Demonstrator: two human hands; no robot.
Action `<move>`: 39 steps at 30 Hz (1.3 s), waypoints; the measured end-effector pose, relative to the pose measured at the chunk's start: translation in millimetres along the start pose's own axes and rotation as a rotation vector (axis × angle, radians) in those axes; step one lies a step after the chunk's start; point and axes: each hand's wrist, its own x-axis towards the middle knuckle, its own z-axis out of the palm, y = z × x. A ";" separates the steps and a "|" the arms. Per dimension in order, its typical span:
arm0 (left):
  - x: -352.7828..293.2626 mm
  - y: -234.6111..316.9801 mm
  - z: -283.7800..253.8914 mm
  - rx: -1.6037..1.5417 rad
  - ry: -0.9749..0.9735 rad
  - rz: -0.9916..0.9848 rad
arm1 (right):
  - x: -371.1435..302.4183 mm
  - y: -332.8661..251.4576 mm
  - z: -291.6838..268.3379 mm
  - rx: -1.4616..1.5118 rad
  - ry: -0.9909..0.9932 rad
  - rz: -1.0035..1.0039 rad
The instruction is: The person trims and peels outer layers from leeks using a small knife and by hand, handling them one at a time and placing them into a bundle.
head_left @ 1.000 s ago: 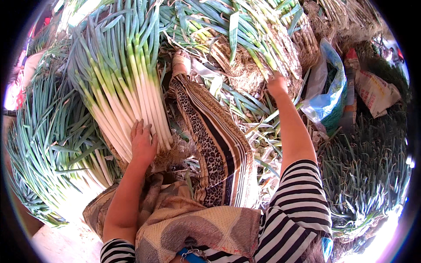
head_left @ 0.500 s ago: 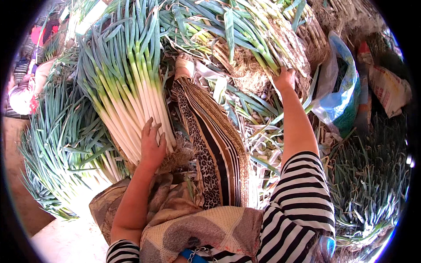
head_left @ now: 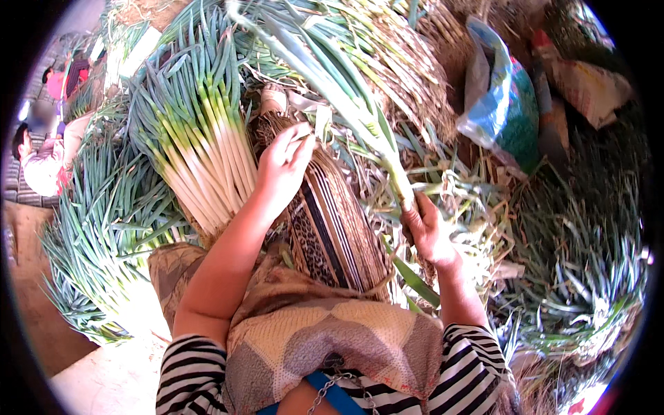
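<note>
My right hand grips the pale lower end of one long green onion. Its green leaves slant up to the left across the view. My left hand is raised above my patterned trouser leg, fingers loosely bent and apart, with nothing seen in them. Left of that hand lies a large bundle of cleaned green onions, white stems toward me and leaves pointing away. Beyond the held stalk, a heap of untrimmed green onions shows brown, dry roots.
More green onions are piled at the far left. Dark-green leaves fill the right side. Peeled scraps litter the ground near my right hand. A blue and green plastic bag lies at upper right. People are at the left edge.
My right hand has drawn a green onion out of the root heap and brought it nearer to me. My left hand has lifted off the cleaned bundle and moved up and right.
</note>
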 end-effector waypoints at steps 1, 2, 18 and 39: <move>-3.3 27.9 12.3 -0.100 -0.078 -0.135 | -17.9 -6.8 4.5 -0.047 0.019 -0.016; -5.9 40.3 17.8 -0.138 -0.205 -0.191 | -31.3 -5.2 8.7 -0.122 0.018 -0.138; -61.1 80.6 21.2 -0.779 -0.127 -0.024 | -15.3 -61.3 64.8 -0.009 0.060 -0.725; -30.5 85.7 -79.4 -1.179 0.210 0.099 | -64.4 32.7 -51.4 -0.823 0.537 -0.561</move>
